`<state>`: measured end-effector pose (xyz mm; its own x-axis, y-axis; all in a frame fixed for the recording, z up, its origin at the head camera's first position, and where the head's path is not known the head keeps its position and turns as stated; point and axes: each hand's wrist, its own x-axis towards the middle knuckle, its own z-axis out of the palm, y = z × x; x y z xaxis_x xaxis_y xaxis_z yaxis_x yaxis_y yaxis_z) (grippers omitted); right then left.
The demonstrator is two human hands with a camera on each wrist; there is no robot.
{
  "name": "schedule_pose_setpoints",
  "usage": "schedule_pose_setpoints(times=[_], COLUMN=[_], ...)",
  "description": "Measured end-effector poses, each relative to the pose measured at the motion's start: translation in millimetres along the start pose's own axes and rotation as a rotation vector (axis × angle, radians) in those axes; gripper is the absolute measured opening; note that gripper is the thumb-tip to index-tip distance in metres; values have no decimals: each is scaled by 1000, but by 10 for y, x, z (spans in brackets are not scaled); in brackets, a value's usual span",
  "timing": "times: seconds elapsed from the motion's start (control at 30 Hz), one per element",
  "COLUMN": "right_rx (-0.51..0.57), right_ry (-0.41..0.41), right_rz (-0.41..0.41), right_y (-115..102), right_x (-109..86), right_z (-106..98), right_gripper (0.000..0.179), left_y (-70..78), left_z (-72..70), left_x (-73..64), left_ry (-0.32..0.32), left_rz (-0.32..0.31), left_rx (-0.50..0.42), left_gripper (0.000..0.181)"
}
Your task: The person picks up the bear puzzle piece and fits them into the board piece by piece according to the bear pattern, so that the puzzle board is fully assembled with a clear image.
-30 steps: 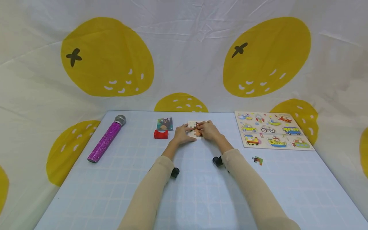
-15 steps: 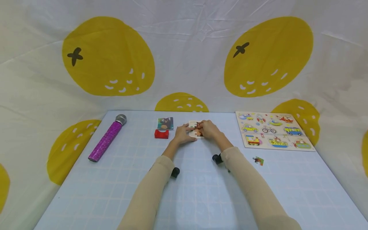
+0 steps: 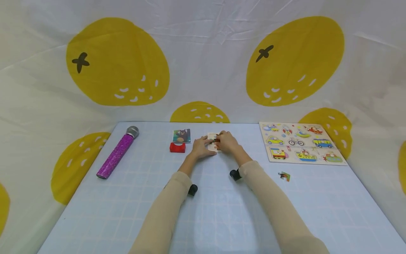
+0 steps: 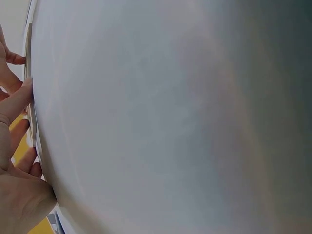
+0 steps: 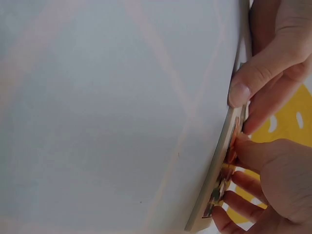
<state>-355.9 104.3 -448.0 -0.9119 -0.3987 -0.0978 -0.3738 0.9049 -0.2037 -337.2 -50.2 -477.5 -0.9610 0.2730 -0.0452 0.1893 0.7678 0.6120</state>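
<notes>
A small pale wooden puzzle board (image 3: 211, 147) with brown picture pieces lies at the back middle of the table. My left hand (image 3: 200, 148) holds its left side, the thumb pressing the near edge, as the right wrist view shows. On the board's right side is my right hand (image 3: 227, 142), its thumb and bent fingers gathered over a brown-orange puzzle piece (image 5: 229, 158). The fingers cover much of the picture. A loose jigsaw piece (image 3: 284, 176), green and brown, lies to the right of my right forearm.
A purple glitter microphone (image 3: 116, 153) lies at the left. Left of my hands are a bear picture card (image 3: 182, 135) and a red block with a notch (image 3: 177, 147). At the back right lies a vehicle puzzle board (image 3: 301, 143). Patterned cloth (image 3: 206, 60) rises behind the table.
My right hand and forearm have shifted a little to the left over the puzzle board. The left hand stays in place on it.
</notes>
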Motion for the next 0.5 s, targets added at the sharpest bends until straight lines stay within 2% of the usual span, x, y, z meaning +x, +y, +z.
schedule_pose_setpoints(times=[0.27,0.37,0.5], right_rx=[-46,9,63], right_ry=[-83,-54,13], right_rz=[47,57,-25], right_y=[-5,19,82], right_x=[3,13,21], right_z=[4,9,8], right_gripper=[50,49,41], left_y=[-38,-49,-30], left_z=[14,30,43], left_x=[16,16,14], left_ry=[-2,5,18], left_rz=[12,38,71], left_rx=[18,47,108], left_gripper=[63,62,56])
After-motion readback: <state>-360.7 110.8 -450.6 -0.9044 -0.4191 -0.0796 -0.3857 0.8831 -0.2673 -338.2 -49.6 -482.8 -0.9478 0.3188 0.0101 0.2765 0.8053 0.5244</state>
